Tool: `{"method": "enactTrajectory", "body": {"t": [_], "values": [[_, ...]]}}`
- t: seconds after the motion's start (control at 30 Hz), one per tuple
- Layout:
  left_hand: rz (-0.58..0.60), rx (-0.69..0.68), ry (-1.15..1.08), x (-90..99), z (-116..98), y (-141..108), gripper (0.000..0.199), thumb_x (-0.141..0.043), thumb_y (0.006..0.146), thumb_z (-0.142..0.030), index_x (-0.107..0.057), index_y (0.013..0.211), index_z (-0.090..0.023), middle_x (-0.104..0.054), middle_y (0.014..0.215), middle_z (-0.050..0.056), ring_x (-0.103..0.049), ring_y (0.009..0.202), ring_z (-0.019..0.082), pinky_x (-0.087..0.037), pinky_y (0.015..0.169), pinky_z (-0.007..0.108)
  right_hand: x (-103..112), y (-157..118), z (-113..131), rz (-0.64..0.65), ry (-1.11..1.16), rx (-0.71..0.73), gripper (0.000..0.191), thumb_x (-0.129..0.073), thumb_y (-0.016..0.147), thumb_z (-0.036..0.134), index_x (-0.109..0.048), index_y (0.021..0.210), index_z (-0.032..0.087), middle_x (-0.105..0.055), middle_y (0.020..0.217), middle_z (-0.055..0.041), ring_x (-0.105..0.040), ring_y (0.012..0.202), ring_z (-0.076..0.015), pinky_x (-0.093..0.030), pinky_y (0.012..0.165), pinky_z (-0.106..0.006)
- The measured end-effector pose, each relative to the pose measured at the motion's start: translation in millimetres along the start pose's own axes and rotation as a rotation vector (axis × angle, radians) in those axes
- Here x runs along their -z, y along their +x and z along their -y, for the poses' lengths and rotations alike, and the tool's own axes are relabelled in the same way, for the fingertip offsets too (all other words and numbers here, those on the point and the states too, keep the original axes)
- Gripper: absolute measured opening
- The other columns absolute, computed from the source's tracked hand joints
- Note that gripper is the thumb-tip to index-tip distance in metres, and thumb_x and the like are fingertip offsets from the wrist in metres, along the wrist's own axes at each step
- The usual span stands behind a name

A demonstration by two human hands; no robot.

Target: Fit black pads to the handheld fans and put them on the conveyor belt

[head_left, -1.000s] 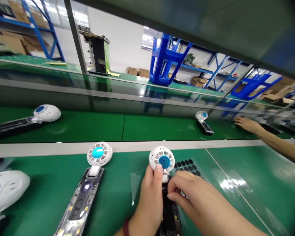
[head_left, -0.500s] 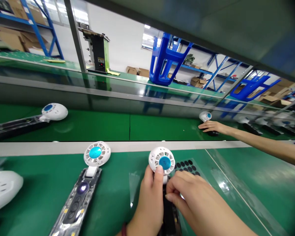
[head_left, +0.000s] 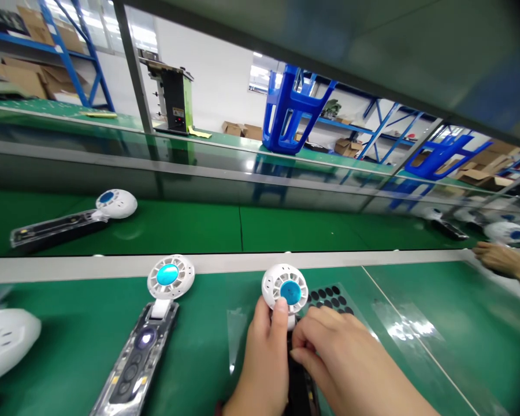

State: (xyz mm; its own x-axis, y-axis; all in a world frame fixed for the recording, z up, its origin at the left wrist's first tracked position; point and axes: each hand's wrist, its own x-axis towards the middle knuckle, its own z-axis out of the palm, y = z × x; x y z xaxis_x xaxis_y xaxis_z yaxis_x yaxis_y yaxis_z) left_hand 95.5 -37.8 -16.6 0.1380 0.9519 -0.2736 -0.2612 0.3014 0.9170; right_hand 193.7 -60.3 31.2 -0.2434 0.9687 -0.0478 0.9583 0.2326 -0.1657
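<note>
A white round-headed device (head_left: 285, 279) with a blue centre disc and a dark handle lies in front of me. My left hand (head_left: 265, 352) is wrapped round its neck, the thumb on the head's lower rim. Against the handle just below the neck, my right hand (head_left: 329, 346) has thumb and forefinger pinched together; what they hold is hidden. A sheet of black round stickers (head_left: 333, 297) lies behind my right hand. To the left rests a similar device (head_left: 171, 276) with a clear handle and a lit round button.
A green belt beyond the pale rail (head_left: 225, 260) carries another device (head_left: 117, 204) at left and several at far right. A white head (head_left: 8, 341) sits at the left edge. At the right edge is another person's hand (head_left: 502, 258). Blue stools (head_left: 292, 110) stand on the upper shelf.
The other person's hand has moved right, to the frame's edge, with the device it was touching. The device on the belt at left has shifted right. My hands have hardly moved.
</note>
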Motion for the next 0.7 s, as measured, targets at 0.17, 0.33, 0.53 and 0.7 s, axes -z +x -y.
{"method": "enactTrajectory", "body": {"t": [0.17, 0.33, 0.53, 0.7], "values": [[-0.024, 0.012, 0.0, -0.1, 1.5, -0.7, 0.036, -0.039, 0.08, -0.043, -0.052, 0.101, -0.016, -0.061, 0.099, 0.007, -0.052, 0.092, 0.021, -0.033, 0.082, 0.03, -3.9, -3.1, -1.4, -0.043, 0.063, -0.031, 0.015, -0.056, 0.07, 0.009, -0.054, 0.064, 0.023, -0.058, 0.067, 0.0046, -0.054, 0.064, -0.0169, -0.036, 0.058, -0.028], [-0.048, 0.015, 0.012, 1.1, 3.6, 0.3, 0.039, -0.039, 0.08, -0.045, -0.052, 0.103, -0.016, -0.062, 0.102, 0.007, -0.053, 0.094, 0.022, -0.034, 0.081, 0.03, -14.2, -7.9, -3.8, -0.119, 0.188, -0.076, 0.016, -0.053, 0.07, 0.008, -0.051, 0.065, 0.023, -0.057, 0.071, 0.0032, -0.056, 0.071, -0.0184, -0.042, 0.061, -0.031], [-0.054, 0.012, -0.078, 2.3, 12.0, 3.0, 0.042, -0.044, 0.078, -0.048, -0.051, 0.106, -0.018, -0.059, 0.111, 0.007, -0.049, 0.106, 0.023, -0.034, 0.089, 0.03, -35.4, -6.2, -18.2, -0.073, 0.677, -0.268, 0.062, -0.052, 0.068, 0.02, -0.03, 0.126, 0.022, -0.046, 0.126, -0.009, -0.047, 0.113, -0.0202, -0.046, 0.086, -0.032], [-0.07, -0.033, 0.004, 4.8, 23.4, 3.5, 0.047, -0.036, 0.082, -0.048, -0.049, 0.109, -0.012, -0.052, 0.118, 0.014, -0.044, 0.111, 0.024, -0.027, 0.097, 0.034, -52.8, -8.1, -24.5, 0.012, 0.732, -0.228, 0.057, -0.05, 0.068, 0.027, -0.045, 0.122, 0.011, -0.048, 0.127, -0.0128, -0.044, 0.117, -0.0237, -0.039, 0.095, -0.031]]}}
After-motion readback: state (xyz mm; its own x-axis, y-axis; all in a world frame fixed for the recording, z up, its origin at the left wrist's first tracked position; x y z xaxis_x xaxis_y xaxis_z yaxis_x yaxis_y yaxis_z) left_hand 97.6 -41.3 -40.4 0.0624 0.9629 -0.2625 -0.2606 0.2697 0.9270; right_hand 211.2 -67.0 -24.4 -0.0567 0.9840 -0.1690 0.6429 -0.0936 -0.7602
